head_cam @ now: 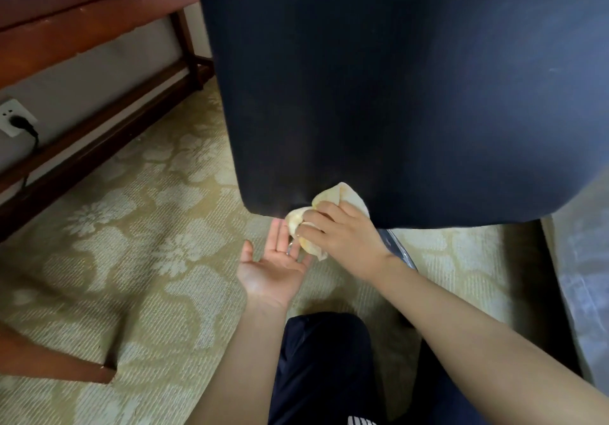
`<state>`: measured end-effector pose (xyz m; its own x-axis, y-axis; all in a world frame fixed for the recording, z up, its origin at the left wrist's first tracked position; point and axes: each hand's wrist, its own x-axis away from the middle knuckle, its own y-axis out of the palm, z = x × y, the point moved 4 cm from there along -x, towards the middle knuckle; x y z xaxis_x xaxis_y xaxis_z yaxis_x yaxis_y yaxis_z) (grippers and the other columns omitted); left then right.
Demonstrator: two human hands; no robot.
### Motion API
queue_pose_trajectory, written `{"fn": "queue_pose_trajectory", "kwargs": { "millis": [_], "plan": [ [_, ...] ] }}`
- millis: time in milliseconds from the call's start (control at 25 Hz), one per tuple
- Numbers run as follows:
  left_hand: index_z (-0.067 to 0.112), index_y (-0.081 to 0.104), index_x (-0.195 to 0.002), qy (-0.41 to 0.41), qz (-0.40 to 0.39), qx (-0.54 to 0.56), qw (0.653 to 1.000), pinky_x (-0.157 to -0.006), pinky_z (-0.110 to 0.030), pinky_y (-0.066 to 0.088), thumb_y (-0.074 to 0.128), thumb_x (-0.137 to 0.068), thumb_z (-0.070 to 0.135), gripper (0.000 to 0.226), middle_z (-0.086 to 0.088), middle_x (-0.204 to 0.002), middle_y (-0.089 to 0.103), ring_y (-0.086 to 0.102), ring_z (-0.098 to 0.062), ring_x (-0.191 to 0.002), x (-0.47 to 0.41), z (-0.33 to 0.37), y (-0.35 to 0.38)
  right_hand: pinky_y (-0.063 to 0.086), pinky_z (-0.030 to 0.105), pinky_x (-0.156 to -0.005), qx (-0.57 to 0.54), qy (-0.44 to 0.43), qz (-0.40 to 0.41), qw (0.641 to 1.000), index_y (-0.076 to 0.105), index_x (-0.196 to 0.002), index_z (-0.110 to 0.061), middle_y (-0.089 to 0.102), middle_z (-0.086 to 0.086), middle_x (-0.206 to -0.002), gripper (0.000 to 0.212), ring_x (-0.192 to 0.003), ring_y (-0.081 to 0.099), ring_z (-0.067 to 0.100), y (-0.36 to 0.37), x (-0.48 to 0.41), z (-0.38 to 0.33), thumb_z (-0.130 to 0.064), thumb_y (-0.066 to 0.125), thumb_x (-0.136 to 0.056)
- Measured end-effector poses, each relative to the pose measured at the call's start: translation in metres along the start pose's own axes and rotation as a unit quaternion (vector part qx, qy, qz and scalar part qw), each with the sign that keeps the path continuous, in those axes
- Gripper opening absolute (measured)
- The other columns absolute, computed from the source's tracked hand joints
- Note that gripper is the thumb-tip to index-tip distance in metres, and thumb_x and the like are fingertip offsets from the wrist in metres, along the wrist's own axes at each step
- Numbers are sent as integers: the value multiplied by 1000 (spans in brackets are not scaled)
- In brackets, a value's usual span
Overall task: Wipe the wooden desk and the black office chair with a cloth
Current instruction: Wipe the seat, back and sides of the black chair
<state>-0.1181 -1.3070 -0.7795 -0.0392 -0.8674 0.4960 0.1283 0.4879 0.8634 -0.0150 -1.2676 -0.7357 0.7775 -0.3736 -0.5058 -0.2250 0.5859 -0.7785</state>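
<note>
The black office chair (395,88) fills the upper middle and right of the head view, its back panel facing me. At its lower edge my right hand (342,236) grips a bunched pale yellow cloth (342,195) against the chair. My left hand (273,266) lies palm up with straight fingers just left of and below the cloth, its fingertips close to the cloth's lower end. The wooden desk (75,22) runs along the upper left, seen from below.
A floral beige carpet (138,243) covers the floor. A wall socket with a black plug (16,121) sits at the left under the desk. A wooden leg (66,362) crosses the lower left. My knee in dark trousers (323,358) is at the bottom. A shiny chair base part (398,250) shows under the chair.
</note>
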Motion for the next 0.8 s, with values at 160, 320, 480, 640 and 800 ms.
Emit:
{"fn": "queue_pose_trajectory", "kwargs": {
  "millis": [160,320,480,640,800],
  "plan": [
    [13,63,-122,31,20,-18,999,-112,-54,23,28,-98,47,54,-5,-118,69,52,-30,-125,-3,-8,-1,34,28,-76,-18,82,10,996,61,-96,-24,62,-5,-103,33,-98,45,20,-6,67,30,-3,53,-71],
    [14,63,-121,42,24,-30,998,-111,-52,23,28,-98,45,52,-1,-118,69,54,-29,-123,-5,-7,-3,35,30,-70,8,190,-6,982,53,-90,-20,55,-3,-105,26,-92,45,21,-14,132,65,-3,45,-73],
    [16,64,-119,47,55,-26,997,-111,-49,27,29,-99,42,48,-1,-116,69,55,-27,-122,-7,-16,-1,41,35,-68,-10,349,-15,937,53,-85,-16,64,4,-95,23,-85,45,27,-29,186,98,0,47,-71],
    [12,59,-122,-6,104,-98,990,-103,-50,34,30,-101,38,44,-11,-123,63,55,-29,-120,-8,-36,9,38,30,-77,-62,643,109,756,63,-89,-9,63,5,-91,27,-89,54,31,-46,240,126,11,52,-73],
    [7,41,-138,-63,84,-212,972,-96,-57,38,33,-90,2,48,-20,-129,56,53,-38,-120,2,-67,29,45,28,-80,-182,840,258,441,50,-105,-17,56,1,-105,21,-94,54,20,-56,258,134,-10,57,-86]
  ]
}}
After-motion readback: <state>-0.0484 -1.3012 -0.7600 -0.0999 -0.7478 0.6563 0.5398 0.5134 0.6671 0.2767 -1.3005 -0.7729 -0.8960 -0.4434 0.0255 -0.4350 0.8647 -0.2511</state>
